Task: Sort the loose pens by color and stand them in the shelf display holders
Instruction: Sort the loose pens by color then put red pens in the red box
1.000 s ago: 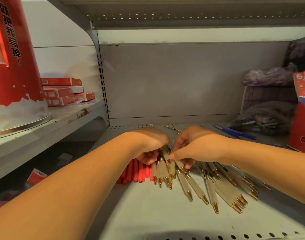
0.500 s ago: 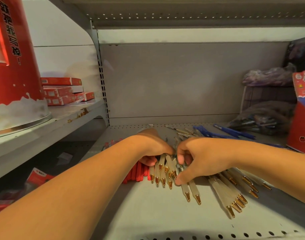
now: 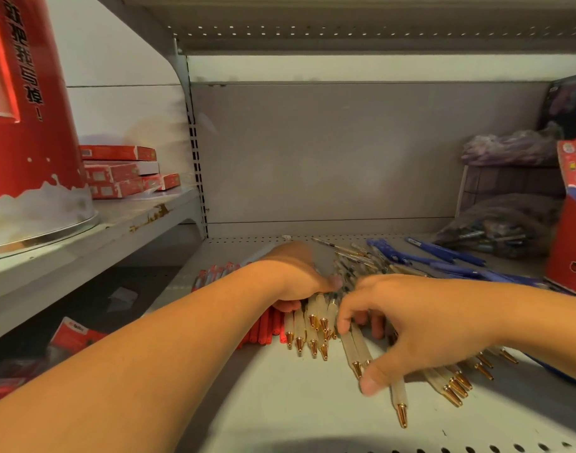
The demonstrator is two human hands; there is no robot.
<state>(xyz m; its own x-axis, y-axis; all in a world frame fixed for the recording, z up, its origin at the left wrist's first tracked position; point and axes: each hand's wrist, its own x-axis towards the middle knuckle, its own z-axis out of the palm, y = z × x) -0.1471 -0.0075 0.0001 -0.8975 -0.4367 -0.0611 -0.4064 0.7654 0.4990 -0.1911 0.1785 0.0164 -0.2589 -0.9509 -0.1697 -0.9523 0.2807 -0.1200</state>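
Loose pens lie on the grey shelf [image 3: 280,403]. My left hand [image 3: 293,276] grips a bunch of white pens with gold tips [image 3: 308,325], its fingers curled under them. Red pens [image 3: 263,328] lie just left of that bunch, partly under my left wrist. My right hand [image 3: 407,322] is arched over more white pens [image 3: 355,348], fingers curled down onto them and thumb low at the front. Further white pens [image 3: 450,384] fan out below my right wrist. Blue pens [image 3: 443,255] lie behind my right hand.
A red display box [image 3: 571,237] stands at the right edge, with a plastic bag of pens [image 3: 495,228] and a wire basket [image 3: 508,188] behind it. On the higher left shelf stand a red bucket [image 3: 25,109] and flat red boxes [image 3: 123,171].
My right hand has slid toward the shelf's front, drawing white pens with it and uncovering blue pens behind. My left hand has kept its hold on the white bunch.
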